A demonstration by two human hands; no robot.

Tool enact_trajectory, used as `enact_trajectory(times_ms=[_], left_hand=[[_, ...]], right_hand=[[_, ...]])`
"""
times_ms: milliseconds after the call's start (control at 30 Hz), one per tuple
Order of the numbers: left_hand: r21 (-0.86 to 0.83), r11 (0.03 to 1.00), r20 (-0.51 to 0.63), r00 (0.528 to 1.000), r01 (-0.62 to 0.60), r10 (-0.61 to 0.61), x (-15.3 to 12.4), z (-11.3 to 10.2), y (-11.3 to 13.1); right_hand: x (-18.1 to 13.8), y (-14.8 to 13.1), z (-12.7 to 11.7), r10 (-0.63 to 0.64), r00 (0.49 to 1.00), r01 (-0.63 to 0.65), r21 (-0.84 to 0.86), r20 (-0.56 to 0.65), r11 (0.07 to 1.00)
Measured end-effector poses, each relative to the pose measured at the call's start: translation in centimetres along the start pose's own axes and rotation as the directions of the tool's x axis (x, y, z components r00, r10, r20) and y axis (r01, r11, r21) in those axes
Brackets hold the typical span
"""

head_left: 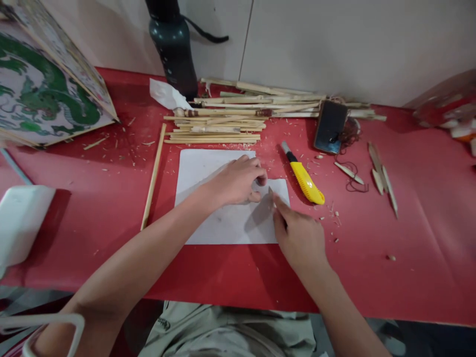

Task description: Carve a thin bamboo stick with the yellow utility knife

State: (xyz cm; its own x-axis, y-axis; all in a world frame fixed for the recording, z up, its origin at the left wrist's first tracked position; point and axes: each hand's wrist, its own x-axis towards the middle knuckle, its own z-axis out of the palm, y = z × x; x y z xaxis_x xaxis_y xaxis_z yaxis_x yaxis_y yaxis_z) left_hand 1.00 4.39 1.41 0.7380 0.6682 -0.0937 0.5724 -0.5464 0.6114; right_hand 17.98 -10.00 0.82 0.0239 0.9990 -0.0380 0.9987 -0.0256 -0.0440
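A white sheet of paper [223, 228] lies on the red tabletop, with a step cut out of its upper right corner. On top of it rests my left hand [241, 181], fingers bent, with a gap between thumb and forefinger and nothing visible in them. My right hand [299, 238] is closed around a small, thin, pointed blade-like piece [271, 192], its tip over the paper near the cut edge. The part inside my fingers is hidden. Beyond the right hand lies a yellow utility knife [307, 182].
Bamboo sticks [219, 136] are stacked at the back by a dark bottle [173, 49]. One stick [153, 178] lies left of the paper. A phone [330, 126], thread and pointed bamboo pieces [378, 168] are right. A dragon-painted lantern [48, 94] and white box [26, 223] stand left.
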Motion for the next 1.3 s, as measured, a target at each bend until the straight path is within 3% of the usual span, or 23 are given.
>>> enact_trajectory(times_ms=[67, 167, 300, 400, 500, 567, 633, 700, 800, 967, 1100, 1200, 1300], left_hand=[[0.002, 1.000, -0.014, 1.000, -0.011, 0.011, 0.0, 0.2, -0.2], [0.001, 0.999, -0.025, 0.999, -0.033, 0.033, 0.1, 0.5, -0.6], [0.000, 0.998, -0.026, 0.998, -0.059, 0.059, 0.2, 0.6, -1.0], [-0.004, 0.997, -0.027, 0.997, -0.076, 0.075, 0.2, 0.6, -1.2], [0.000, 0.995, -0.024, 0.995, -0.097, 0.097, 0.5, 0.6, -1.5], [0.002, 0.994, -0.031, 0.993, -0.110, 0.110, 0.5, 0.7, -1.5], [-0.012, 0.992, -0.054, 0.991, -0.122, 0.121, 0.2, 0.6, -1.5], [-0.050, 0.988, -0.077, 0.987, -0.145, 0.141, -0.5, 0.3, -1.2], [-0.143, 0.973, -0.140, 0.977, -0.180, 0.161, -1.9, -0.4, -0.6], [-0.293, 0.918, -0.421, 0.899, -0.265, 0.125, -3.9, -0.4, 0.7], [-0.419, 0.825, -0.518, 0.846, -0.380, 0.127, -4.5, 0.9, 1.5], [-0.436, 0.806, -0.567, 0.818, -0.400, 0.099, -4.5, 1.7, 1.6], [-0.474, 0.824, -0.575, 0.818, -0.311, -0.022, -4.4, 2.1, 1.4]], right_hand=[[0.5, -0.2, 0.1, 0.017, 1.000, -0.018, 0.009, 0.022, 1.000], [-1.6, 0.1, 0.1, -0.027, 0.999, 0.024, 0.089, 0.034, 0.996], [-5.3, 1.5, -1.1, -0.008, 0.995, -0.036, 0.427, 0.100, 0.903], [-4.8, 2.3, -2.2, 0.094, 0.981, -0.187, 0.720, 0.168, 0.668], [-1.5, 2.8, -3.0, 0.182, 0.967, -0.229, 0.914, 0.176, 0.333], [1.2, 3.0, -3.0, 0.131, 0.973, -0.202, 0.974, 0.188, 0.105], [3.8, 3.1, -2.9, 0.004, 0.974, -0.225, 0.974, 0.225, -0.010], [5.6, 3.2, -2.5, -0.081, 0.963, -0.260, 0.965, 0.258, -0.014], [6.5, 3.4, -1.6, -0.124, 0.949, -0.285, 0.956, 0.291, 0.070], [5.1, 3.2, -0.6, -0.224, 0.914, -0.306, 0.938, 0.338, 0.166], [4.7, 2.4, -0.5, -0.349, 0.851, -0.371, 0.919, 0.393, 0.131], [4.8, 1.9, -0.7, -0.399, 0.819, -0.420, 0.904, 0.413, 0.073], [4.5, 1.7, -1.0, -0.359, 0.874, -0.334, 0.942, 0.327, 0.046]])
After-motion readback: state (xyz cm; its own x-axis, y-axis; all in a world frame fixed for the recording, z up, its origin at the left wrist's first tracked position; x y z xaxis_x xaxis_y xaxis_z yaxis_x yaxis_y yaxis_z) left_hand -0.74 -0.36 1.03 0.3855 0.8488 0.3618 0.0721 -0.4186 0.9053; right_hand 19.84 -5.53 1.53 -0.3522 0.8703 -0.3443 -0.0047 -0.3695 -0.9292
